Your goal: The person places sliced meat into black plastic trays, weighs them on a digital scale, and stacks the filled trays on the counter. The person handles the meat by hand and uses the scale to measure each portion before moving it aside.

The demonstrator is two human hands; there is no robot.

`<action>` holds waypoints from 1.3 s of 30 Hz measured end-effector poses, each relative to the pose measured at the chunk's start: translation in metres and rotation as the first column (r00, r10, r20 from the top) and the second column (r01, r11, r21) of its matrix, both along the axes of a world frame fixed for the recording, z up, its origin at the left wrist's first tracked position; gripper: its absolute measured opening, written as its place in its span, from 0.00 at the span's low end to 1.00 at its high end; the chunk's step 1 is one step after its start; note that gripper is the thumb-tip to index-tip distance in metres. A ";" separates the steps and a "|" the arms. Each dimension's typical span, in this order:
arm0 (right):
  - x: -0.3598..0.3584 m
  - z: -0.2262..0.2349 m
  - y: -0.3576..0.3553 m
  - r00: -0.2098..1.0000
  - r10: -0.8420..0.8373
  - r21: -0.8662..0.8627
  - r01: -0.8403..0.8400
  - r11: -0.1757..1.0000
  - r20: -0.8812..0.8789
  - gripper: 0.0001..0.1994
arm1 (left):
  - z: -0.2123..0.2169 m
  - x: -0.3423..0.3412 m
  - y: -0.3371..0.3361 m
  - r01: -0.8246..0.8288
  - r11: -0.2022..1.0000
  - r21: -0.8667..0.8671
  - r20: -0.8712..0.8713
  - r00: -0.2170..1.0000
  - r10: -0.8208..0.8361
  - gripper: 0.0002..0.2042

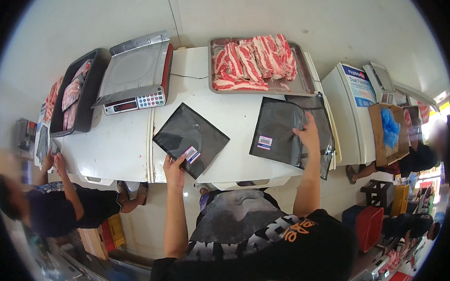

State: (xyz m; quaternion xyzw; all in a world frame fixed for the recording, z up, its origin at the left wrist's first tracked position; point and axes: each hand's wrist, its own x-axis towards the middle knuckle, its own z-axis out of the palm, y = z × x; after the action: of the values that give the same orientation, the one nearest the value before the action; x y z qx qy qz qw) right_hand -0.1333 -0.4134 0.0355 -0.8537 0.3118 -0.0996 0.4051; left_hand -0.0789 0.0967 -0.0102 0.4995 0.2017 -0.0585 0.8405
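My left hand [175, 172] pinches the lower left edge of a flat black plastic bag [190, 134], close to its small white label. The bag lies turned like a diamond on the white top. To the right, my right hand [308, 135] grips the edge of another black bag [275, 125], which also carries a label. Under and beside it lie more dark bags [322, 124], loosely overlapping. Behind them stands a metal tray [301, 83] with several slabs of red and white sliced meat [255, 57].
A digital scale [134, 103] with a metal pan stands left of the bags. Beyond it is a black tub [90, 103] holding packed meat. A co-worker [64, 204] is at the far left. On the right are a white freezer [354, 115] and a box with a blue bag [390, 127].
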 end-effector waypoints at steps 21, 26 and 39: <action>0.221 -0.005 0.035 0.956 0.284 -0.282 -0.292 0.914 -0.071 0.25 | 0.028 -0.030 0.014 0.063 0.969 0.238 -0.027 0.998 -0.058 0.14; 0.245 -0.029 0.042 0.928 0.355 -0.373 -0.371 0.850 -0.115 0.29 | 0.031 -0.044 0.009 0.355 0.836 0.419 -0.274 0.927 -0.256 0.25; 0.227 0.012 0.057 0.877 0.474 -0.113 -0.464 0.878 0.080 0.31 | 0.028 -0.054 0.025 0.581 0.606 0.543 -0.363 0.814 -0.454 0.25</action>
State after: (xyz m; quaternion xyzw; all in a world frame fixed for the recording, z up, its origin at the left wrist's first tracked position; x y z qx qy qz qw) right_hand 0.0940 -0.3568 0.0477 -0.9148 0.0691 -0.0571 0.3938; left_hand -0.1333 0.1221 0.0183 0.7802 0.1337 -0.2754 0.5454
